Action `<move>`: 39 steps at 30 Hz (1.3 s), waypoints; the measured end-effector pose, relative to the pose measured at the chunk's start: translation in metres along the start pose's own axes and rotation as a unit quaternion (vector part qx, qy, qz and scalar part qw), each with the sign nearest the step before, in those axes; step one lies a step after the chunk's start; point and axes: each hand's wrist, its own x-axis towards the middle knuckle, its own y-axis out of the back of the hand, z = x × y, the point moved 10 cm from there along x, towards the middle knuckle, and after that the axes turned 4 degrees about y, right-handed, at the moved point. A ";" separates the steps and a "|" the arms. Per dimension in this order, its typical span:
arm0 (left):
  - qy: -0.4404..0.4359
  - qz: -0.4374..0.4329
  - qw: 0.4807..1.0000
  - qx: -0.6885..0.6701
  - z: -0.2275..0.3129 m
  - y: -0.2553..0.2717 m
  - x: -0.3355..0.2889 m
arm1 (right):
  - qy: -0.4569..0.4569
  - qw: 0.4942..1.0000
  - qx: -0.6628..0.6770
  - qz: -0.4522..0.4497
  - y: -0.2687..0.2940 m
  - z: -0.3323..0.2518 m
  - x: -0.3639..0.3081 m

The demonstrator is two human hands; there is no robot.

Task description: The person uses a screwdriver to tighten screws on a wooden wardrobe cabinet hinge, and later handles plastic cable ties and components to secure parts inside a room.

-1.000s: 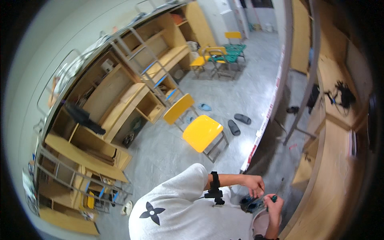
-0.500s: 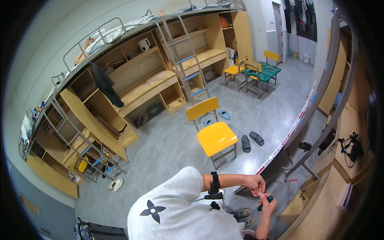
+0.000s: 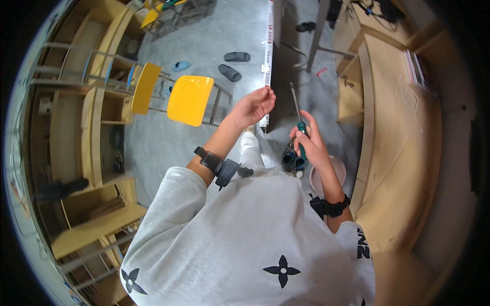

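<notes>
My right hand (image 3: pixel 312 144) is wrapped round the dark green handle of a screwdriver (image 3: pixel 302 133). Its long metal shaft points up and away from me, past my extended index finger. To its left, my left hand (image 3: pixel 253 108) has its fingers curled in, thumb against fingertips. Whatever it may pinch is too small to make out. This hand is beside the near end of a long dark panel whose narrow edge (image 3: pixel 267 51) is white with printed marks. I cannot tell whether the hand touches that edge. Black bands are strapped on both forearms.
A yellow chair (image 3: pixel 190 100) stands to the left, with dark grey slippers (image 3: pixel 229 72) beyond it. On the right runs a wooden desk (image 3: pixel 380 107). A pale pink bucket (image 3: pixel 332 172) and shoes (image 3: pixel 293 159) are near my legs. Bunk ladders and wooden desks line the far left.
My view has turned down and to the right. My hands, together half a second ago, are now apart, with the screwdriver still in the right and its shaft in plain sight.
</notes>
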 end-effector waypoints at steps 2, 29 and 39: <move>0.008 0.000 0.999 -0.037 0.012 -0.006 0.010 | -0.007 0.998 -0.046 0.035 -0.006 -0.008 0.008; 0.181 -0.106 0.973 -0.095 0.089 0.029 0.094 | -0.101 0.986 -0.080 0.105 -0.065 0.021 0.127; 0.216 -0.027 0.968 -0.126 0.048 0.078 0.093 | -0.178 0.967 -0.115 0.143 -0.060 0.060 0.113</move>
